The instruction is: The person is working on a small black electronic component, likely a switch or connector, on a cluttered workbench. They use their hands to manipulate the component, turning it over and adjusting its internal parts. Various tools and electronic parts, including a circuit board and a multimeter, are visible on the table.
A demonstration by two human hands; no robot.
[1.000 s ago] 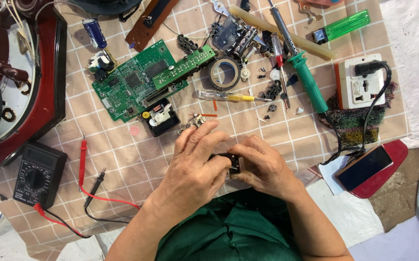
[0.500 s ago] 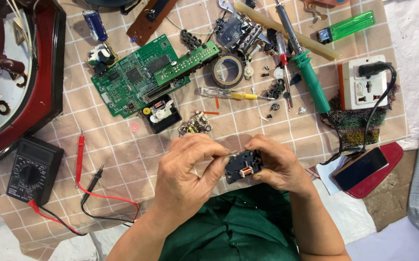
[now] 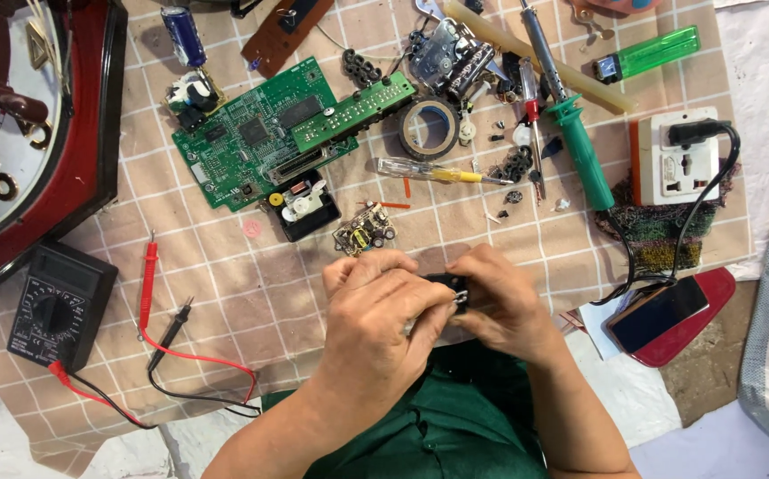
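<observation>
Fingers of left hand [image 3: 375,310] and right hand [image 3: 500,302] both curled tight around one small black plastic part with metal contacts [image 3: 455,293], held low over counter [image 3: 251,293] near its front edge; part mostly hidden, long axis and facing cannot tell. Just beyond: one small bare circuit board with yellow coil [image 3: 364,231]. Farther out: one large green circuit board [image 3: 264,133], one tape roll [image 3: 429,129], one black multimeter [image 3: 56,302] with two probes, red [image 3: 147,284] and black [image 3: 169,333].

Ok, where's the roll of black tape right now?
The roll of black tape lies flat at the upper middle of the head view, just right of the green circuit board and above the yellow-handled screwdriver.
</observation>
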